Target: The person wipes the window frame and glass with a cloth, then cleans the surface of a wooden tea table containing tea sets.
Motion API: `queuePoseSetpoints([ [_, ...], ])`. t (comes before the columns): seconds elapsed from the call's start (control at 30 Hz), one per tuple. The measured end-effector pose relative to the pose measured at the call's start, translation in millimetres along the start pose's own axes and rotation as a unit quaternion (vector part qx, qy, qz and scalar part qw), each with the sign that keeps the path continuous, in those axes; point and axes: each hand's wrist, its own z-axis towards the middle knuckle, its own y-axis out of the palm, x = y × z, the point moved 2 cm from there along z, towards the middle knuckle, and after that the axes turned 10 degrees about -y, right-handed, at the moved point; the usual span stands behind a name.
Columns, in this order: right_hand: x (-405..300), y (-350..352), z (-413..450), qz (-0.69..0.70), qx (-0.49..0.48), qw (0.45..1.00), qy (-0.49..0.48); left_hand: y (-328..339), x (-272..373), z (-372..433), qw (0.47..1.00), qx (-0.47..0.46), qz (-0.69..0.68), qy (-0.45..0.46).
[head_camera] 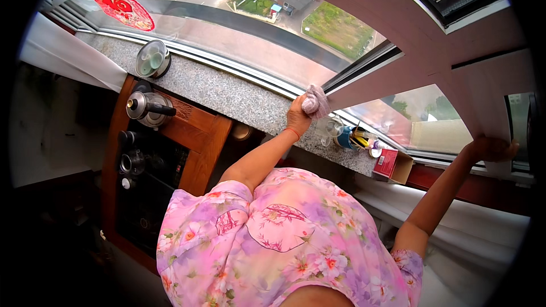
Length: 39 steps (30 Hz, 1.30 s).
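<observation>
My left hand (298, 116) grips a bunched pinkish-grey cloth (316, 103) at the lower end of a pale window frame post (356, 83), just above the granite windowsill (239, 94). Part of the fingers is hidden by the cloth. Far to the right, in shade, my right hand (490, 149) is wrapped around the upright of another part of the window frame (490, 106). Behind the cloth spreads a large window pane (256, 47), with a red paper decoration (123, 9) on its left.
Along the sill stand a glass-lidded pot (152, 59), drinking glasses (332, 127), a blue holder with pens (346, 137) and a red box (386, 164). A wooden tea table (198, 136) at left bears a kettle (143, 104) and a glass teapot (132, 162). White curtains (68, 51) hang at the side.
</observation>
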Motion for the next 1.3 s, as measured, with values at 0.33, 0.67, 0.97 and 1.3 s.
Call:
queuePoseSetpoints([
  [0.33,-16.3,-6.0,7.2,0.058,-0.036,0.997,0.047,64.5,-95.2,11.6,0.609,0.013,-0.53,-0.59],
  [0.67,-8.4,-5.1,1.5,0.022,-0.033,0.999,-0.018,9.4,-17.8,38.5,0.598,-0.041,-0.637,-0.484],
  [0.97,-11.0,-3.5,5.5,-0.02,0.034,0.994,-0.105,-88.3,122.9,53.3,0.644,-0.026,-0.672,-0.364],
  [1.3,-13.9,-2.9,9.6,-0.01,0.025,0.995,-0.093,-140.5,165.6,66.9,0.71,-0.115,-0.69,-0.076],
])
